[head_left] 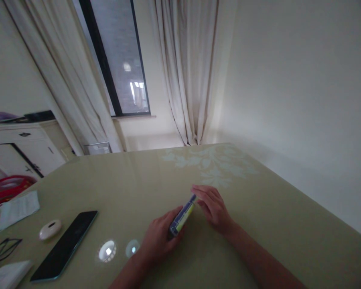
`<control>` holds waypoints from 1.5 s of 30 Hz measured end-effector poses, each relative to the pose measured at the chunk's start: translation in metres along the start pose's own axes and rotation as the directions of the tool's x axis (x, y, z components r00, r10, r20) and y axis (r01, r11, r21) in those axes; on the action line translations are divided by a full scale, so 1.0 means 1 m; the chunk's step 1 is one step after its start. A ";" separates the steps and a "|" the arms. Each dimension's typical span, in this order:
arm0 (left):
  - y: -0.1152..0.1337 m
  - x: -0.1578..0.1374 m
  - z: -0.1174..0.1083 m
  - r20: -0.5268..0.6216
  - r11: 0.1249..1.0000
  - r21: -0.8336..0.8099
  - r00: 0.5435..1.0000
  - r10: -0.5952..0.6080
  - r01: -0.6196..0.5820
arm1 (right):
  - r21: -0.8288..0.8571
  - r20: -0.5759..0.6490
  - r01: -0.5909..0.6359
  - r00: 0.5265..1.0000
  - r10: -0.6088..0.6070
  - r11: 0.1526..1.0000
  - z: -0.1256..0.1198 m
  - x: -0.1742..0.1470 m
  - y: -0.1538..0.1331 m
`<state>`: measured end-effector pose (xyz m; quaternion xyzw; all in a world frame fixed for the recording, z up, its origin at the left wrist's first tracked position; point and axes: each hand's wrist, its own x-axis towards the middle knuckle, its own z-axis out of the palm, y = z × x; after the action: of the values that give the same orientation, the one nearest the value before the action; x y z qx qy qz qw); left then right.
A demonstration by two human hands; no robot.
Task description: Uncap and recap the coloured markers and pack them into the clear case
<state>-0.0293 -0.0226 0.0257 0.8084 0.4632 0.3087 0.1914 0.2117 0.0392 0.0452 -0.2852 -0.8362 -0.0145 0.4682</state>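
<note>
My left hand (pixel 161 233) is closed around a slim small box (pixel 182 216), dark blue with a yellow-green panel. The box is tilted, its far end pointing up and to the right, above the table. My right hand (pixel 213 206) is at that far end, its fingers curved together over the tip and the thumb side close beneath. The print on the box is too small to read, and its near end is partly hidden by my left hand.
The glossy green table (pixel 132 180) has a dark tablet-like device (pixel 64 247), a pale rounded case (pixel 50 230), glasses (pixel 4 251), a white box (pixel 10 275) and a light blue mask (pixel 19 209) on its left. A wall (pixel 303 120) borders it on the right.
</note>
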 end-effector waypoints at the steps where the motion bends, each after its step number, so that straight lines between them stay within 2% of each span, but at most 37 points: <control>1: 0.000 0.001 -0.001 -0.001 1.000 -0.012 1.000 -0.004 0.004 | 0.005 0.022 -0.004 1.000 0.004 1.000 -0.003 0.001 0.004; 5: 0.002 0.002 -0.004 0.008 0.998 -0.062 1.000 -0.026 0.027 | 0.093 0.148 0.035 0.988 -0.049 0.995 -0.004 0.004 0.015; 15: -0.001 0.000 -0.004 0.040 0.998 -0.060 0.999 -0.022 0.024 | 0.210 0.118 -0.070 0.992 0.046 0.975 0.001 0.005 0.015; 19: -0.009 -0.003 -0.004 0.048 0.997 -0.065 0.998 0.033 -0.030 | 0.196 0.140 -0.170 0.980 0.144 0.966 0.004 0.003 0.012; 23: -0.010 -0.004 -0.005 0.048 0.991 -0.110 0.995 0.087 -0.081 | 0.188 0.170 -0.304 0.947 0.274 0.934 0.007 -0.002 0.012; 28: -0.002 0.000 -0.006 0.053 0.989 -0.125 0.996 -0.075 0.082 | 0.233 0.171 -0.410 0.910 0.378 0.882 0.012 -0.008 0.021; 31: -0.004 0.000 -0.005 0.075 0.993 -0.088 0.995 -0.068 0.075 | 0.278 0.196 -0.459 0.887 0.418 0.844 0.014 -0.008 0.024; 34: -0.007 -0.003 -0.001 0.063 0.999 0.042 0.998 0.008 -0.011 | 0.318 0.216 -0.488 0.872 0.439 0.813 0.014 -0.008 0.023; 38: -0.008 -0.005 0.005 0.041 0.981 0.192 0.999 0.027 -0.034 | 0.363 0.229 -0.515 0.857 0.461 0.777 0.013 -0.007 0.020; 45: -0.004 -0.004 0.002 0.058 0.983 0.176 0.998 0.035 -0.045 | 0.390 0.234 -0.560 0.828 0.510 0.731 0.012 -0.007 0.022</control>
<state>-0.0320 -0.0241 0.0205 0.8395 0.4671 0.2478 0.1250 0.2160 0.0583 0.0279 -0.4002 -0.7236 0.3274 0.4573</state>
